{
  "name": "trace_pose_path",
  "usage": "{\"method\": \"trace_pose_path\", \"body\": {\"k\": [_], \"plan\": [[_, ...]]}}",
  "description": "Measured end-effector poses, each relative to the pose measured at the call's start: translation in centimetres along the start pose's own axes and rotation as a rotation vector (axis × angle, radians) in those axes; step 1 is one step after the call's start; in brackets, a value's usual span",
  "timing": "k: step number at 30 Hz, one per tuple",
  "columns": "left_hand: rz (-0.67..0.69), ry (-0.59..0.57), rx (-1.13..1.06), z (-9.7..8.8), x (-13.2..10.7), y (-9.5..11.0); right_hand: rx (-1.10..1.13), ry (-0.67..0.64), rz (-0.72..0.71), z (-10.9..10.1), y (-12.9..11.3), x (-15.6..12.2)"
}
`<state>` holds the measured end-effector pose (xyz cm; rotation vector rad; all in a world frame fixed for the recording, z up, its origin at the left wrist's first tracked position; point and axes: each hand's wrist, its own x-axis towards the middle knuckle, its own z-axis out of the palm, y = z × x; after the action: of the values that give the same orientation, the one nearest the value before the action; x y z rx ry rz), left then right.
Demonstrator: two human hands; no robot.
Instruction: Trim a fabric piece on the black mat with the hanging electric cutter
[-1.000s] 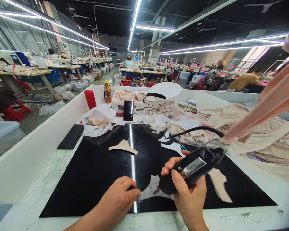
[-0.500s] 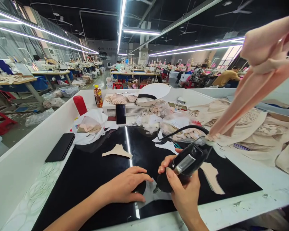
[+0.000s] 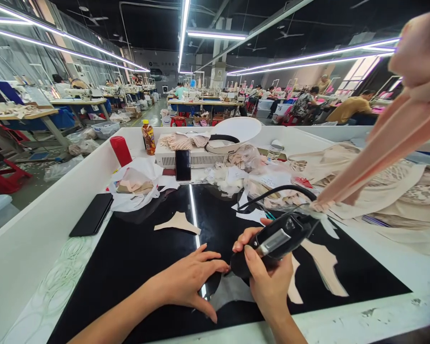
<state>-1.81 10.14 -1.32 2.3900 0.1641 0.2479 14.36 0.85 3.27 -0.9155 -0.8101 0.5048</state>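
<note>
My right hand (image 3: pixel 272 282) is wrapped round a black hand-held power tool (image 3: pixel 279 239) with a silver label and a black cord. Peach fabric strips (image 3: pixel 372 157) run from its rear end up to the right. My left hand (image 3: pixel 189 277) lies low over the black board (image 3: pixel 136 272), thumb and fingers spread, index fingertip close to the tool's front end. Between the hands lies a greyish, see-through piece (image 3: pixel 232 291); a dark rounded shape (image 3: pixel 213 284) shows under the left fingers. Beige cut pieces lie on the board: one (image 3: pixel 179 223) beyond my left hand, others (image 3: pixel 326 267) right of the tool.
Along the back stand a phone (image 3: pixel 183 165), a white box (image 3: pixel 197 159), a bottle (image 3: pixel 148 137) and a red object (image 3: pixel 121 151). A white bag (image 3: pixel 136 191) and black case (image 3: pixel 91 215) lie left; heaped beige fabric (image 3: pixel 380 191) fills the right. White walls (image 3: pixel 50 210) edge the table.
My left thumb has swung away from the fingers, widening the hand. The tool has shifted slightly left over the board, its front end nearer my left fingertips. Another beige piece now shows beside my right hand.
</note>
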Motion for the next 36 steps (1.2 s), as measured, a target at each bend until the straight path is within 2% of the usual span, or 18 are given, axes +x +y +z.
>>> {"method": "trace_pose_path", "body": {"k": [4,16,20,27,36], "plan": [[-0.001,-0.033,-0.012,0.1,-0.1,-0.6,0.005,-0.052,-0.031,-0.5,0.6,-0.1],[0.009,-0.040,-0.037,0.1,0.0,-0.6,-0.041,-0.040,-0.026,0.0,0.3,-0.3],[0.013,-0.042,-0.021,0.1,-0.1,-0.6,-0.004,-0.073,-0.026,-0.2,0.1,-0.8],[-0.003,-0.088,-0.025,0.0,0.1,-0.5,-0.006,-0.087,-0.013,-0.1,0.1,-1.6],[0.012,-0.054,-0.011,0.1,0.0,-0.6,0.032,-0.124,-0.006,0.3,-0.1,-2.2]]}}
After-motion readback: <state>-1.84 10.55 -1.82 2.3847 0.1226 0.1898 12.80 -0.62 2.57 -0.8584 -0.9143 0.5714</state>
